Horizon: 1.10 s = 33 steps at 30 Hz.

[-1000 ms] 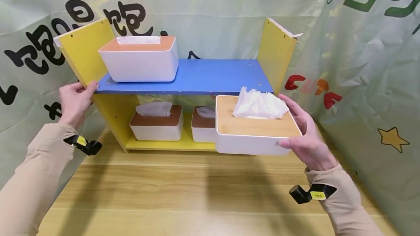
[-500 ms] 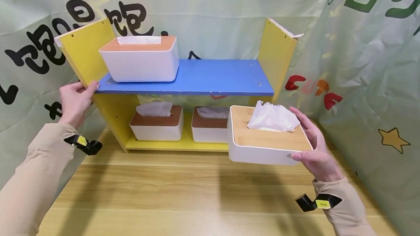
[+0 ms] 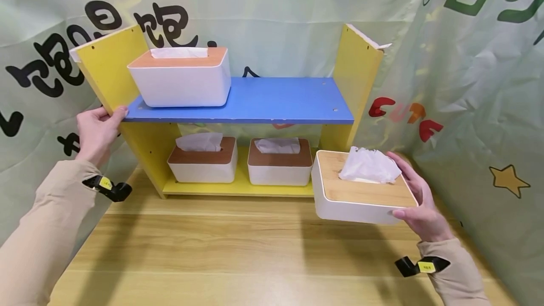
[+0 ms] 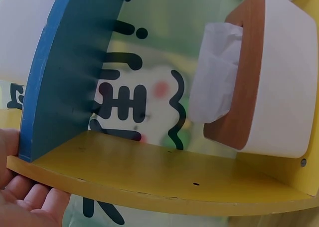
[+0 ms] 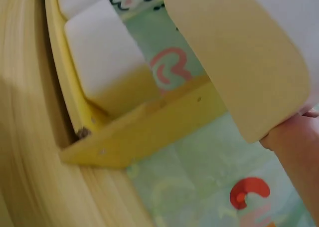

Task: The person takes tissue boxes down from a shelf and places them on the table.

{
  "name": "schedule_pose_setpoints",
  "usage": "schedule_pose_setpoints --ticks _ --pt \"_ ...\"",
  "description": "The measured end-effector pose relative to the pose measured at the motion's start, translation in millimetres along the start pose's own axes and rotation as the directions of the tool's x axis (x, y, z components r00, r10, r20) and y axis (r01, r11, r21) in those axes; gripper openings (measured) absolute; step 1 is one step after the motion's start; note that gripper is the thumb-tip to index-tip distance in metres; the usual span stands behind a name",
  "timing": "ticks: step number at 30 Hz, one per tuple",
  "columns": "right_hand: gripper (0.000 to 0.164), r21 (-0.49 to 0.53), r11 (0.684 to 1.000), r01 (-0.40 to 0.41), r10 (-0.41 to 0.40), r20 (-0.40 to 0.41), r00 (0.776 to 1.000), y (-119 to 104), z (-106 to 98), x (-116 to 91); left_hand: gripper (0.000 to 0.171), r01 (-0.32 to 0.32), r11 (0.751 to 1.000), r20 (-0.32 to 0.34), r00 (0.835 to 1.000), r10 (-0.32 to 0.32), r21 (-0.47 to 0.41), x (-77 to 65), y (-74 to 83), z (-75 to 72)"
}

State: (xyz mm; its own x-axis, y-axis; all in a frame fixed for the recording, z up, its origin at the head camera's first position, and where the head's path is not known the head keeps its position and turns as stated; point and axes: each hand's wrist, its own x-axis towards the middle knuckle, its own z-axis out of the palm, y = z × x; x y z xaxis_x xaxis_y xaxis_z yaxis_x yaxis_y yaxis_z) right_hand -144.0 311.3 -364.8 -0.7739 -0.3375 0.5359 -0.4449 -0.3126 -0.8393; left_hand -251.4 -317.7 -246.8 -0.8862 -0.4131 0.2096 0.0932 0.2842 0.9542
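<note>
My right hand (image 3: 422, 202) grips the right end of a white tissue box (image 3: 357, 209) with a light wooden lid, thumb on the front and fingers behind. A tissue (image 3: 369, 165) sticks up from its slot. The box is held above the table, in front of the right side of a yellow and blue shelf. In the right wrist view the box's pale side (image 5: 244, 57) fills the upper right. My left hand (image 3: 98, 131) holds the shelf's left side panel (image 3: 112, 70) at the blue board's corner; in the left wrist view its fingers (image 4: 37, 194) curl under the panel edge.
A larger tissue box (image 3: 187, 84) stands at the left of the blue board (image 3: 280, 98). Two brown-lidded tissue boxes, a left one (image 3: 204, 171) and a right one (image 3: 280, 174), sit on the yellow bottom board (image 3: 242, 188). Printed cloth (image 3: 289, 22) hangs behind the wooden table (image 3: 204, 249).
My right hand has moved the tissue box right, down and toward me, away from the shelf, uncovering the right-hand lower box. My left hand stays on the panel.
</note>
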Motion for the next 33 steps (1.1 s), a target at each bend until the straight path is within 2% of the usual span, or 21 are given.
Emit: schedule_pose_setpoints --ticks 9,14,18,21,25,27,33 --pt "0.102 -0.047 0.998 -0.040 0.039 -0.020 0.999 2.3 -37.0 -25.0 0.025 0.010 1.000 0.002 1.000 -0.010 -0.002 0.9 0.7 0.1" --pt "0.102 -0.119 0.985 -0.125 0.118 -0.064 0.991 -5.6 -49.6 -36.1 0.026 0.010 1.000 0.004 1.000 -0.010 -0.011 0.2 0.5 0.9" --pt "0.102 -0.151 0.971 -0.184 0.172 -0.092 0.981 -10.2 -57.3 -42.3 0.024 0.005 0.998 0.016 1.000 -0.004 -0.057 -0.1 -0.3 0.7" --pt "0.101 -0.155 0.972 -0.178 0.166 -0.086 0.982 -8.9 -63.9 -44.8 0.023 0.006 0.996 0.023 1.000 -0.004 -0.094 0.1 -1.5 0.0" --pt "0.099 -0.139 0.981 -0.139 0.131 -0.069 0.989 -3.5 -73.4 -47.2 0.023 0.010 0.996 0.026 1.000 -0.008 -0.088 0.9 -3.0 -0.4" --pt "0.100 -0.131 0.983 -0.128 0.120 -0.070 0.990 -0.8 -78.0 -47.8 0.023 0.006 0.999 0.019 1.000 -0.005 -0.043 1.2 -3.2 -0.3" --pt "0.100 -0.171 0.974 -0.151 0.138 -0.082 0.987 6.3 -89.8 -48.1 0.025 0.001 1.000 0.009 1.000 -0.001 0.000 1.7 -3.0 -0.8"
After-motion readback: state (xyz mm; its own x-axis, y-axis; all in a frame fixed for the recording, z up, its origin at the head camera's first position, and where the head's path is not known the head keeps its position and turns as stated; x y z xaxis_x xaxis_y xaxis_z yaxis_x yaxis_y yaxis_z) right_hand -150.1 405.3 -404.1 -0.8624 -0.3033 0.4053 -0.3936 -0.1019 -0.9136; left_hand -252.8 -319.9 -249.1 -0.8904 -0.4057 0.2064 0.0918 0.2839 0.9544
